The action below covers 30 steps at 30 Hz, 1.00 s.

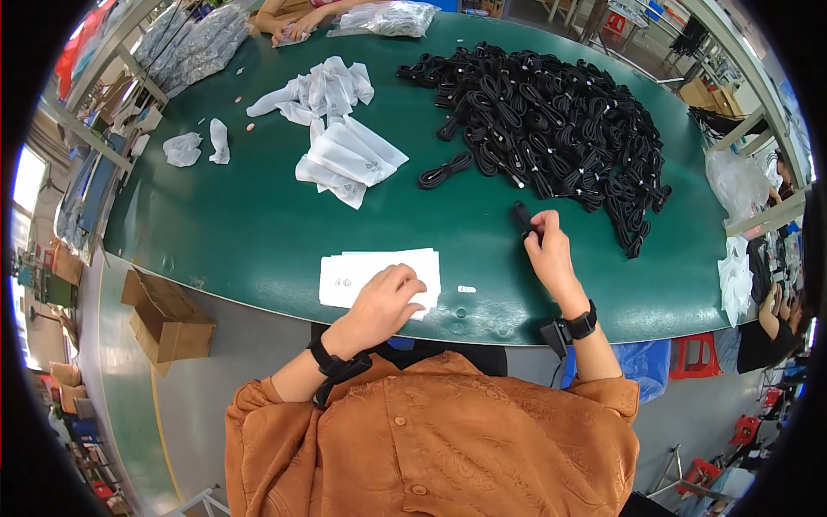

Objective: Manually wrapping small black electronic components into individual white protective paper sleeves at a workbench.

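Note:
Near the table's front edge lies a stack of flat white bags [336, 280]. My left hand [385, 302] rests on its right part, fingers bent and the thumb apart from them. To the right, my right hand [551, 258] pinches a black coiled cable [520, 213] between thumb and fingers, just above the green table; the palm side hides part of it. Beyond that hand spreads a large heap of bundled black cables [534, 121]. One cable bundle [445, 171] lies apart, left of the heap. Filled white bags [353, 159] lie piled at the middle left.
A small white label [466, 289] lies right of the stack. Two crumpled white pieces [183, 150] sit farther left. At the far edge, another person's hands [297, 30] work beside clear bags [388, 17]. An open cardboard box [172, 323] stands on the floor, left.

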{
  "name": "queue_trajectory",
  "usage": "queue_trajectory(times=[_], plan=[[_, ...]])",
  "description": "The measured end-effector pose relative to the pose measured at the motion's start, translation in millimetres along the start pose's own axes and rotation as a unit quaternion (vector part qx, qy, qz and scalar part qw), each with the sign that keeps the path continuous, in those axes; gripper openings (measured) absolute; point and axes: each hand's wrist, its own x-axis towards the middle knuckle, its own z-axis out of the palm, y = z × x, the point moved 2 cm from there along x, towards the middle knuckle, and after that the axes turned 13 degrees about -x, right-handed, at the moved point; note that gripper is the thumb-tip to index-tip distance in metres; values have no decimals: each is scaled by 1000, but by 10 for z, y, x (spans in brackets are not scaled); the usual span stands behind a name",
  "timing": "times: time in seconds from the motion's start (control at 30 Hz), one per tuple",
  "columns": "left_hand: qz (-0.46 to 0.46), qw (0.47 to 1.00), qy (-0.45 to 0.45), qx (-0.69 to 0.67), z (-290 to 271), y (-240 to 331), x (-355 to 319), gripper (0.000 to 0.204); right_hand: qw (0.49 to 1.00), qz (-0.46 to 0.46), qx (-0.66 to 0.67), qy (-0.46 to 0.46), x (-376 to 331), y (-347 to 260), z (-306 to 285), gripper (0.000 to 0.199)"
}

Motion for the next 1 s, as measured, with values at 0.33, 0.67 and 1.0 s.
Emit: queue_trajectory(times=[0.33, 0.67, 1.0], plan=[[-141, 981, 63, -118, 53, -7, -114, 9, 942, -134, 280, -125, -554, -982, -457, 34], [-76, 983, 72, -152, 26, 174, -148, 11, 936, -252, 202, -139, -648, -1178, -409, 28], [72, 996, -2, -55, -51, 341, 67, 13, 717, 259, 497, -414, -669, -1056, -5, 19]])
